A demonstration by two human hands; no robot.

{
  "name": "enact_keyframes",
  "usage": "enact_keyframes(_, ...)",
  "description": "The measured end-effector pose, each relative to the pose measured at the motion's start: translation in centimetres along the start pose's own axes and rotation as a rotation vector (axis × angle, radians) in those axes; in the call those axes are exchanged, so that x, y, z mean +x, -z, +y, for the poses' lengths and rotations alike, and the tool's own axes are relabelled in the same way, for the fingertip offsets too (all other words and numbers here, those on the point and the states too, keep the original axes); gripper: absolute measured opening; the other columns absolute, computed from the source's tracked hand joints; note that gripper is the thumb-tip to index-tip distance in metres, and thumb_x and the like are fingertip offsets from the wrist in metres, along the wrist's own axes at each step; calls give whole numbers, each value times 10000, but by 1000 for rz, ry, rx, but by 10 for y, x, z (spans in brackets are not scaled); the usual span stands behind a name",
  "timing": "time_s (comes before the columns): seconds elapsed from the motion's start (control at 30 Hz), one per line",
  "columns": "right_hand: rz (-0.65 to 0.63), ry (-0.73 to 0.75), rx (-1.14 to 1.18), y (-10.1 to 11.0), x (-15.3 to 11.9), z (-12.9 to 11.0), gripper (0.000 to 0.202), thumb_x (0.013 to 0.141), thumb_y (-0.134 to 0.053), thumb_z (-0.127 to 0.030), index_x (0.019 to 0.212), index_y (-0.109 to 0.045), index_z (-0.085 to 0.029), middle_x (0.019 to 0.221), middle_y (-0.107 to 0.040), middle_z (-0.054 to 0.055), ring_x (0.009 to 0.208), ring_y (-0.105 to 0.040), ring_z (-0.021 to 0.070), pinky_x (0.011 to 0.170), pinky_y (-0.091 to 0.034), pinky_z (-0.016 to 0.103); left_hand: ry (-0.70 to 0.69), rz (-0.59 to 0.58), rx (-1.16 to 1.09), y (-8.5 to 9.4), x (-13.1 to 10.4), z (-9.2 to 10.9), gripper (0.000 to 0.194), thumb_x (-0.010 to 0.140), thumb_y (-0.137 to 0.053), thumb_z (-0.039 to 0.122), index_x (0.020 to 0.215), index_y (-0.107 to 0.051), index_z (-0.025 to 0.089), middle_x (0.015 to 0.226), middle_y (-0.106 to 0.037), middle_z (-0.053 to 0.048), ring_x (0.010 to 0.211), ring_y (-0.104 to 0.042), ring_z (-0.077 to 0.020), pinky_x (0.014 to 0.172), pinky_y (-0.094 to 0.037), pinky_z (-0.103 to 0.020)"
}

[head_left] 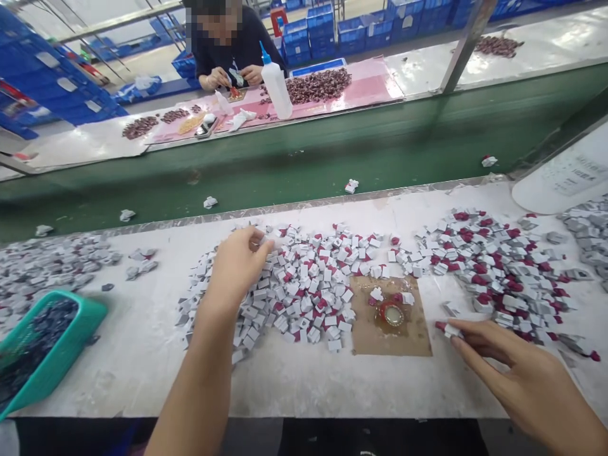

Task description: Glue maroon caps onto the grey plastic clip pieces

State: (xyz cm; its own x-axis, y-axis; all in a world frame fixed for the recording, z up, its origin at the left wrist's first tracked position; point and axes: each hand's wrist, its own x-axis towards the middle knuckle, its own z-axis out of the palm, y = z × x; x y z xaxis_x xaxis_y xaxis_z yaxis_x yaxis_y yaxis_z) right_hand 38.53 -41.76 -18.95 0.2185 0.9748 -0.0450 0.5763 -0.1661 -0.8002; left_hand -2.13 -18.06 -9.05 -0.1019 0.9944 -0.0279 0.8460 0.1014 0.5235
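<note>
Nearest, R hand (517,364) pinches a grey/red pc (451,330) by its grey end, prob. to keep the red tip free, right of brown card (387,344) w/ small round dish (394,315); farther, L hand (243,253) curls at mid pile (306,285), hold unclear.

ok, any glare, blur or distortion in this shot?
Head view: glare bleaches patches of the far white table; head view: soft, streaky reflections on the green belt; head view, right edge: the white container slants, possibly wide-angle stretch, its smaller print illegible; head view: the piece in the right hand lacks fine detail.
</note>
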Motion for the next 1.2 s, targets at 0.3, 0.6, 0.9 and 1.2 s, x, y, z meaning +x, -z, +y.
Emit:
enact_keyframes(0.3, 110, -224, 462, -31, -1, -63, 361, 939, -971, -621, 1159, -981, -334, 1176, -946, 86, 967, -935, 321, 850, -808, 372, 81, -413, -932, -27, -70, 36, 395, 921, -1025, 556, 1154, -869, 279, 1107, -853, -84, 1049, -834, -241, 947, -685, -345)
enact_keyframes(0.6, 63, -20, 407, -36, 9, -77, 158, 1056, -886, -399, 1179, -970, -346, 1156, -909, 65, 996, -900, 249, 840, -783, 320, 52, -467, -1004, -68, -103, 44, 259, 957, -1024, 449, 1124, -904, 291, 983, -871, -34, 922, -816, -163, 793, -656, -221)
enact_keyframes(0.9, 9, 78, 211, -44, 12, -76, 227, 1146, -745, -282, 1281, -926, -251, 1088, -860, 77, 949, -837, 222, 758, -681, 327, -22, -529, -974, -80, -117, 53, 109, 1006, -947, 311, 1090, -882, 290, 1028, -880, -6, 965, -846, -149, 850, -673, -196)
enact_keyframes(1.2, 2, 112, 168, -41, 14, -80, 220, 1148, -742, -242, 1285, -913, -223, 1044, -838, 57, 920, -816, 209, 781, -666, 331, -27, -547, -968, -88, -124, 55, 90, 1038, -904, 298, 1123, -890, 272, 1046, -898, -25, 974, -870, -168, 886, -704, -229)
